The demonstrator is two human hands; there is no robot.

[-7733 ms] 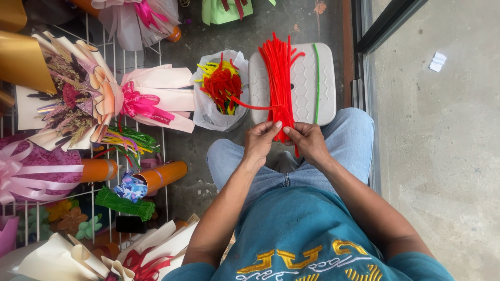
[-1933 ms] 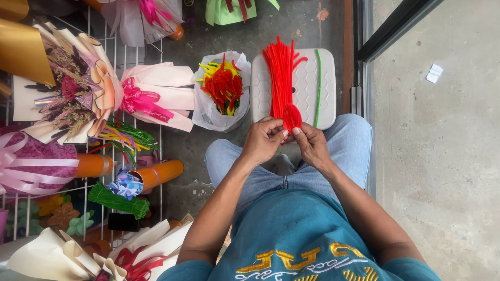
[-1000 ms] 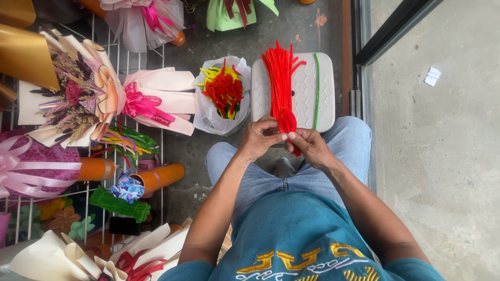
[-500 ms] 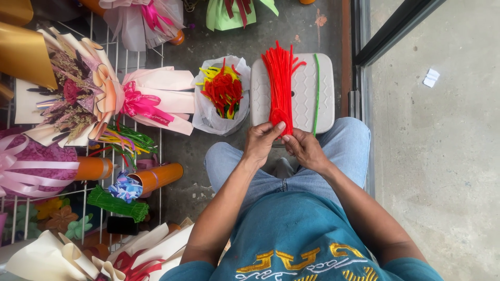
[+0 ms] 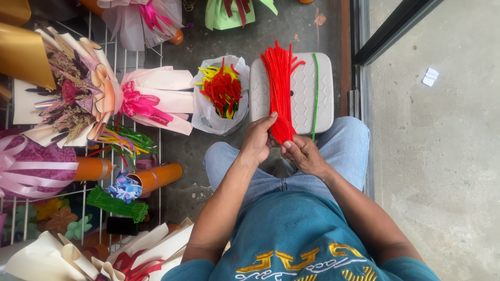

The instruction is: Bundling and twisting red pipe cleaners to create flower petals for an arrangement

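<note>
A thick bundle of red pipe cleaners [image 5: 279, 83] lies lengthwise over a small white stool [image 5: 324, 89] in front of my knees. My left hand [image 5: 257, 141] grips the near end of the bundle from the left, thumb up along it. My right hand [image 5: 305, 155] pinches the same near end from below and to the right. A single green pipe cleaner [image 5: 315, 93] lies on the stool beside the red ones. A clear plastic bag [image 5: 221, 93] of red, yellow and green pipe cleaners stands left of the stool.
Wrapped paper bouquets [image 5: 148, 99] with pink ribbons lie on a white wire rack [image 5: 159, 151] at left, with orange tubes [image 5: 156, 177] and a green pipe-cleaner bundle [image 5: 117, 204]. A metal door track [image 5: 359, 93] runs along the right; bare concrete [image 5: 442, 156] lies beyond it.
Both hands keep working the near end of the red bundle. It shifted slightly between frames, and the loose strand that curved left 7.7 s ago is gone.
</note>
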